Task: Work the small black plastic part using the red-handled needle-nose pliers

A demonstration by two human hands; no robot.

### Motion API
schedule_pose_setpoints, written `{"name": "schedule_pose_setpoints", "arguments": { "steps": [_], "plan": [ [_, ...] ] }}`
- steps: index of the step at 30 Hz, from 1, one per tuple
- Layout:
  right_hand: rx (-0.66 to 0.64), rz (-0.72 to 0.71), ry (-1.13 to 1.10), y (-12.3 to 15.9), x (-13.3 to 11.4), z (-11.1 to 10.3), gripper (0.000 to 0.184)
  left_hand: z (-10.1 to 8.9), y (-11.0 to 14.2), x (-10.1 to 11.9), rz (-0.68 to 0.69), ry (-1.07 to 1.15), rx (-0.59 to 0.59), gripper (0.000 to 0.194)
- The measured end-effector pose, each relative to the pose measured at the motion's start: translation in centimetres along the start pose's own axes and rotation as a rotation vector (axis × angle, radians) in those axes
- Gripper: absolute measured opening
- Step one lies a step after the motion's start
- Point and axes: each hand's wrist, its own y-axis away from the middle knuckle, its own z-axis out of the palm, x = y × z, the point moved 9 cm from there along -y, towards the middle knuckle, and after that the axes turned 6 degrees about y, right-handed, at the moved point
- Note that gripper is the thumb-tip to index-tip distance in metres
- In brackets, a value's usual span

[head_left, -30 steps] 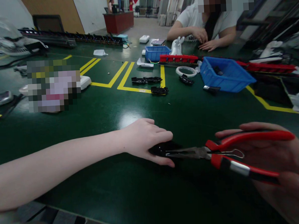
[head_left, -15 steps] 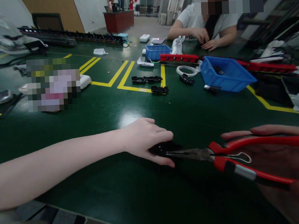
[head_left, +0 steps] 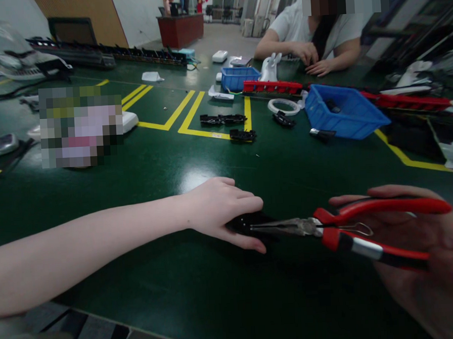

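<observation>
Near the middle of the green table (head_left: 149, 280), my left hand (head_left: 224, 207) is closed round a glossy black part (head_left: 240, 224), thumb on the near side and fingers on the far side. Most of that part is hidden under the hand, so I cannot tell its kind. From the right, my right hand (head_left: 416, 235) grips red-handled needle-nose pliers (head_left: 330, 229). Their long jaws point left and the tips reach the black part between my left thumb and fingers. A small wire spring shows between the handles.
Small black assemblies (head_left: 223, 119) lie by yellow tape lines beyond my left hand. A white tape roll (head_left: 283, 107) is beside a blue bin (head_left: 345, 115). Behind them run red strips (head_left: 273, 87) and a smaller blue bin (head_left: 240, 79). Across the table sits another person (head_left: 307, 51).
My right hand and the pliers' handles have shifted slightly left and changed angle, the upper handle now showing its end. My left hand stays put on the black part.
</observation>
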Motion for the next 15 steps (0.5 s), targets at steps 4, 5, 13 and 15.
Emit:
{"name": "schedule_pose_setpoints", "arguments": {
  "steps": [4,5,13,15],
  "plan": [
    [-0.002,0.001,0.023,0.17,-0.08,0.10,0.038,-0.01,0.04,-0.05,-0.002,0.003,0.004,0.048],
    [-0.002,0.000,0.031,0.21,-0.12,0.11,0.037,-0.02,0.05,-0.04,0.001,0.003,0.007,0.048],
    [-0.052,-0.004,-0.021,-0.15,0.14,0.62,0.039,-0.06,0.07,-0.18,-0.012,-0.010,0.005,0.049],
    [-0.072,-0.010,-0.028,-0.27,0.19,0.65,0.040,-0.05,0.05,-0.18,-0.011,-0.005,0.004,0.050]
  ]
}}
